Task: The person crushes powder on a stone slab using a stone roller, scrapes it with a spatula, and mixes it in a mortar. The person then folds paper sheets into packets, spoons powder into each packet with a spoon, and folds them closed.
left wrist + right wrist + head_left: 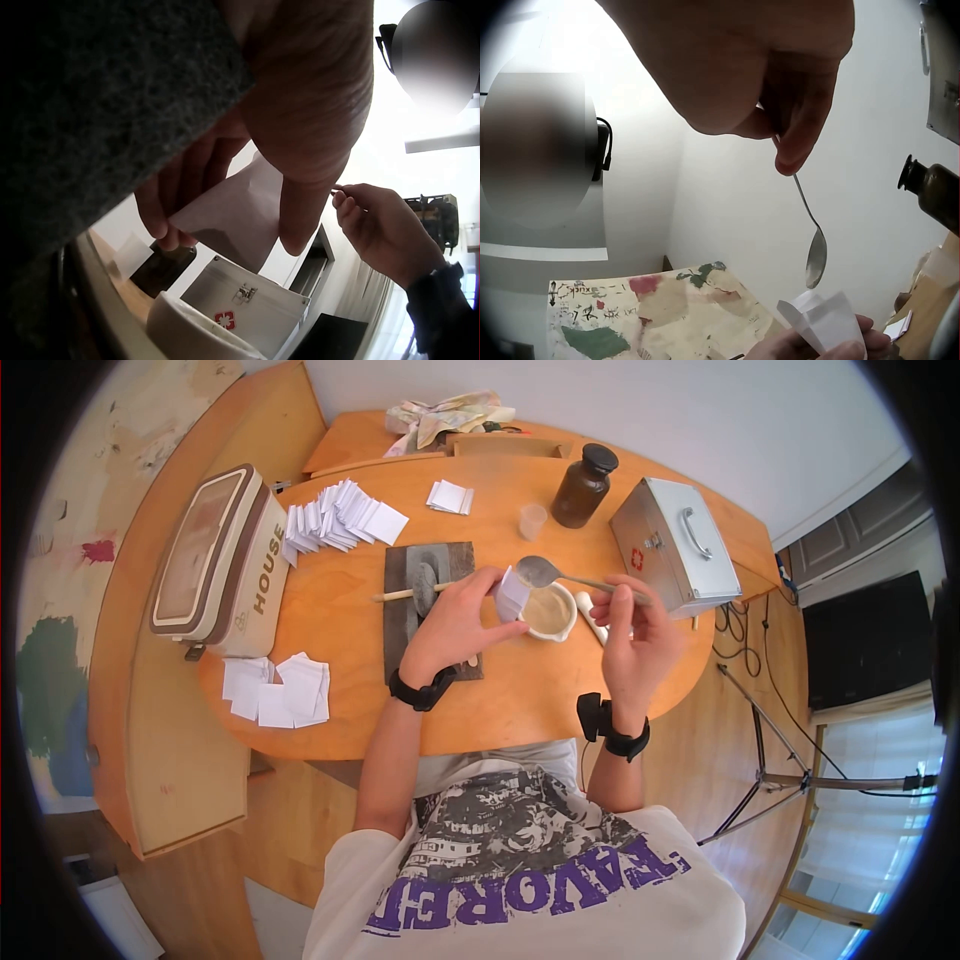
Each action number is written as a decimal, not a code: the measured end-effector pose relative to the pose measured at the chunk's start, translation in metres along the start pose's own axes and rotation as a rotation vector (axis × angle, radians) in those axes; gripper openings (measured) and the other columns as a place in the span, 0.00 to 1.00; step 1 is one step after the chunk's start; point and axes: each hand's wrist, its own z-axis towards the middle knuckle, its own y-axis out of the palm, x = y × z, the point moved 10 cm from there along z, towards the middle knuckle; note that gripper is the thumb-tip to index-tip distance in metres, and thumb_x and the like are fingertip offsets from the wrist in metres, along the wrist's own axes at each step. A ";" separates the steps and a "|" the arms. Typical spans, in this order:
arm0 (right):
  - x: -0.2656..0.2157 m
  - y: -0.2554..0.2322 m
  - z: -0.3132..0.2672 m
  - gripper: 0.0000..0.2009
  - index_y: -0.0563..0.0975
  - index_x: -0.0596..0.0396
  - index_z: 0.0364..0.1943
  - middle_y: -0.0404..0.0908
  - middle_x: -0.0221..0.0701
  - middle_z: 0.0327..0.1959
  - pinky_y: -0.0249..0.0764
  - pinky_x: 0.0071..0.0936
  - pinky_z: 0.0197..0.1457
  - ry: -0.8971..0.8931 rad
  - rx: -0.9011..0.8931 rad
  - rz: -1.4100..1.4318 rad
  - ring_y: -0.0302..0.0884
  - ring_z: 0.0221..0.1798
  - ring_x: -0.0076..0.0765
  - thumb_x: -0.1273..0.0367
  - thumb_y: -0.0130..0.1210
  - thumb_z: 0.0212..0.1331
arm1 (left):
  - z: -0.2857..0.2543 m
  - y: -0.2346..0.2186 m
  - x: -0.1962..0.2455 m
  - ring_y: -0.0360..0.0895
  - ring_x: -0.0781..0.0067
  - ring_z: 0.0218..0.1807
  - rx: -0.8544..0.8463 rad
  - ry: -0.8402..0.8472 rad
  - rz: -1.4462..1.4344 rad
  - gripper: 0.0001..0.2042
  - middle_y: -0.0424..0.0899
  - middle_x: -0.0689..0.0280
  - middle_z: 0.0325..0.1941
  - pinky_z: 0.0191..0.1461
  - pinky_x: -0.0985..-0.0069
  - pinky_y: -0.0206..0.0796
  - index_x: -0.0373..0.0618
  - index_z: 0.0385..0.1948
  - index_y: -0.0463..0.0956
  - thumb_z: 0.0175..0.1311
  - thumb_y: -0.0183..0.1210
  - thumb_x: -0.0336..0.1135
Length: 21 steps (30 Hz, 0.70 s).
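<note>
My left hand [450,622] pinches a small white paper pouch [512,596] between thumb and fingers, its open mouth showing in the right wrist view. With its fingertips, my right hand [638,645] grips the handle of a metal spoon [538,571]. The spoon's bowl hangs tilted right by the mouth of the pouch [826,322]. Below the spoon, a white mortar [566,632] holds tan powder, and a white pestle [588,616] lies to its right, partly behind my right hand. A dark board [396,645] with a stone grinding wheel [424,582] on a wooden rod lies under my left wrist.
Folded white papers [340,518] fan out at the back left, with more paper sheets [282,692] at the front left. A cream case [225,560] stands left. Behind the mortar are a plastic cup [531,521] and a brown bottle [583,488]. A silver first-aid box [675,545] stands right.
</note>
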 end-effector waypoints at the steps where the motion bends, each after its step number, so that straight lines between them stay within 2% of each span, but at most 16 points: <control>1: -0.001 0.002 -0.002 0.07 0.88 0.64 0.51 0.94 0.35 0.36 0.87 0.23 0.42 -0.007 -0.005 0.002 0.93 0.35 0.26 0.74 0.62 0.82 | 0.001 -0.001 0.001 0.89 0.45 0.62 -0.005 0.001 -0.042 0.34 0.90 0.47 0.57 0.68 0.58 0.80 0.34 0.64 0.79 0.61 0.84 0.43; 3: -0.022 0.015 -0.008 0.05 0.88 0.63 0.50 0.94 0.36 0.36 0.89 0.24 0.42 -0.212 -0.095 -0.138 0.95 0.36 0.29 0.78 0.64 0.78 | 0.000 -0.003 0.003 0.89 0.45 0.62 0.002 -0.001 -0.037 0.34 0.90 0.47 0.56 0.68 0.58 0.80 0.34 0.64 0.79 0.61 0.84 0.43; 7: -0.041 0.020 -0.014 0.05 0.88 0.63 0.50 0.94 0.37 0.37 0.89 0.24 0.43 -0.384 -0.171 -0.205 0.96 0.37 0.32 0.80 0.65 0.76 | -0.001 -0.005 0.004 0.90 0.45 0.61 0.007 -0.019 0.005 0.34 0.91 0.47 0.55 0.67 0.59 0.81 0.33 0.64 0.79 0.61 0.84 0.43; 11: -0.030 0.016 -0.018 0.05 0.88 0.64 0.50 0.94 0.36 0.37 0.88 0.24 0.43 -0.377 -0.143 -0.171 0.95 0.37 0.30 0.80 0.64 0.76 | 0.000 -0.003 0.001 0.90 0.46 0.61 -0.007 -0.017 0.001 0.35 0.91 0.47 0.55 0.68 0.59 0.81 0.32 0.65 0.78 0.62 0.83 0.43; 13: -0.002 -0.007 -0.014 0.05 0.88 0.65 0.51 0.94 0.35 0.37 0.87 0.24 0.43 -0.162 0.041 -0.025 0.95 0.37 0.29 0.78 0.64 0.78 | -0.001 -0.003 0.004 0.90 0.46 0.61 -0.001 0.002 -0.012 0.36 0.90 0.47 0.55 0.68 0.59 0.81 0.31 0.67 0.78 0.62 0.83 0.43; 14: 0.005 -0.013 -0.013 0.06 0.88 0.64 0.51 0.95 0.36 0.36 0.87 0.25 0.43 -0.115 0.077 -0.038 0.95 0.36 0.27 0.76 0.64 0.80 | -0.001 -0.002 0.001 0.90 0.46 0.61 -0.002 -0.002 -0.021 0.36 0.90 0.47 0.55 0.68 0.59 0.81 0.31 0.67 0.78 0.62 0.83 0.43; 16: 0.018 -0.018 -0.011 0.06 0.89 0.64 0.51 0.95 0.36 0.37 0.88 0.25 0.44 -0.100 0.023 -0.123 0.95 0.36 0.28 0.75 0.64 0.80 | -0.002 -0.004 0.000 0.90 0.49 0.53 0.043 0.026 0.004 0.37 0.92 0.47 0.55 0.61 0.59 0.81 0.32 0.67 0.79 0.61 0.84 0.46; 17: 0.026 -0.017 -0.011 0.06 0.89 0.63 0.51 0.95 0.37 0.37 0.88 0.26 0.44 -0.091 -0.026 -0.198 0.95 0.36 0.28 0.74 0.64 0.80 | -0.002 -0.003 -0.001 0.90 0.49 0.53 0.041 0.024 -0.001 0.37 0.92 0.47 0.55 0.61 0.59 0.81 0.32 0.67 0.79 0.61 0.84 0.46; 19: 0.039 -0.017 -0.015 0.06 0.89 0.63 0.51 0.96 0.36 0.37 0.88 0.26 0.44 -0.094 -0.080 -0.228 0.95 0.36 0.29 0.74 0.64 0.80 | -0.002 -0.003 0.001 0.90 0.48 0.58 0.008 0.007 0.008 0.37 0.90 0.48 0.55 0.69 0.60 0.81 0.31 0.68 0.77 0.62 0.83 0.42; 21: 0.049 -0.014 -0.020 0.06 0.89 0.62 0.50 0.96 0.36 0.37 0.88 0.27 0.44 -0.097 -0.132 -0.253 0.95 0.36 0.30 0.75 0.64 0.80 | -0.002 -0.002 0.001 0.90 0.48 0.58 0.005 0.013 0.003 0.37 0.90 0.48 0.55 0.69 0.60 0.81 0.31 0.68 0.77 0.62 0.83 0.42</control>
